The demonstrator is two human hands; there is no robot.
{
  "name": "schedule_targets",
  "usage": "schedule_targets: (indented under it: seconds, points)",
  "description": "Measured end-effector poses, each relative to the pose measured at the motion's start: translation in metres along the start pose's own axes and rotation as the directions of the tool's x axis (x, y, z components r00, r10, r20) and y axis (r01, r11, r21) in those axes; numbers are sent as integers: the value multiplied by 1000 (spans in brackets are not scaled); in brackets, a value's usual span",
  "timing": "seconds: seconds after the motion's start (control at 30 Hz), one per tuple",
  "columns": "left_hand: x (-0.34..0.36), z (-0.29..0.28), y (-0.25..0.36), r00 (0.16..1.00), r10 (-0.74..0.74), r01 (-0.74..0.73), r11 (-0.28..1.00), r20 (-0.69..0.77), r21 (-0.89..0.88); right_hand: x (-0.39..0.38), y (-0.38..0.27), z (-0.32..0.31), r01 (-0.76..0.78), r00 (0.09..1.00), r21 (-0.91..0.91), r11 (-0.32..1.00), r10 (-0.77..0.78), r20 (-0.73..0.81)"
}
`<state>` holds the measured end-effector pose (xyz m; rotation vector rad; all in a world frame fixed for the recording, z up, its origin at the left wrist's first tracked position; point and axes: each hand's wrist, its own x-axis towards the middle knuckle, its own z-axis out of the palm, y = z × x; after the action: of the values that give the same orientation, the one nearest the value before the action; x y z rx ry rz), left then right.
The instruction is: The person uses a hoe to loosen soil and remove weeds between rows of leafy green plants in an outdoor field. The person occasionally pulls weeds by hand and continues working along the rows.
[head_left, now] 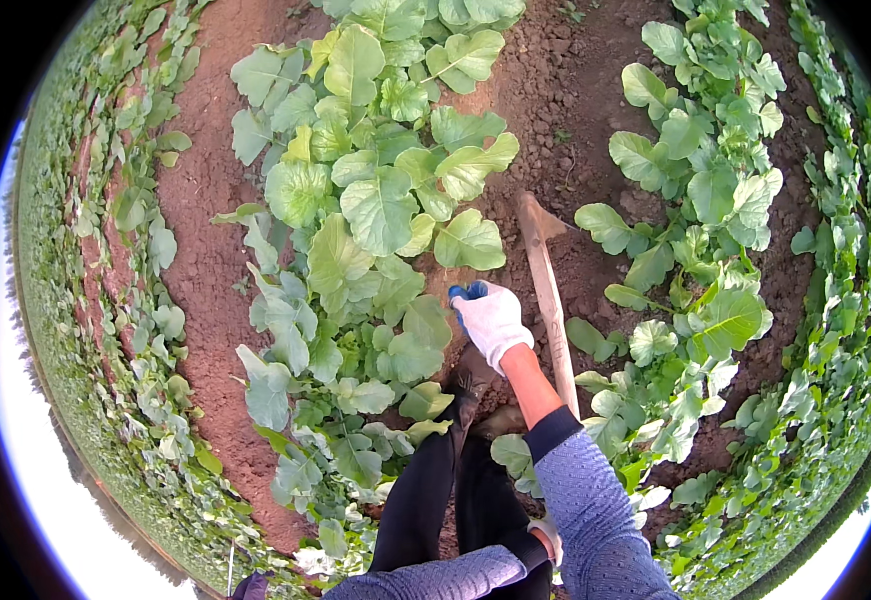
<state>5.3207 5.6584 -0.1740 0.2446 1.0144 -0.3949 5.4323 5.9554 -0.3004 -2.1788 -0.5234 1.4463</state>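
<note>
My right hand [493, 318], in a white glove with blue fingers, is closed beside the right edge of a row of broad-leaved green plants [381, 205]. What it holds, if anything, is hidden. Just right of that hand, a hoe [544, 285] with a pale wooden handle lies on the soil, its blade end pointing away from me. My left forearm crosses low in front of my legs. Of my left hand [550, 540], only a gloved part shows by my right sleeve, and its fingers are hidden.
Another leafy row [701, 190] runs along the right, with more rows curving toward both rims. Brown soil [211, 210] separates the rows. My dark-trousered legs [418, 505] and a muddy shoe [471, 380] are below my right hand, close to the plants.
</note>
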Motion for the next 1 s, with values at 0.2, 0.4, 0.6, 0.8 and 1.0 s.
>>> schedule_targets:
  seconds: [0.2,0.4,0.6,0.8,1.0]
  points:
    - [-11,-4,55,1000,-22,22,988,-2,154,-20,-57,-44,31,999,290,957,-36,11]
    - [22,21,3,999,-2,-8,967,-41,-255,151,-108,-119,501,575,-297,813,-569,-587]
    - [27,23,5,998,-2,-15,968,-68,-251,210,-169,-55,579,804,-530,620,-540,247]
    - [45,31,-29,994,99,-106,930,-37,-352,200,-158,-18,590,757,-584,557,-634,160]
    - [31,18,-8,987,-74,125,911,144,-393,209,-124,-47,395,917,676,622,-310,-250]
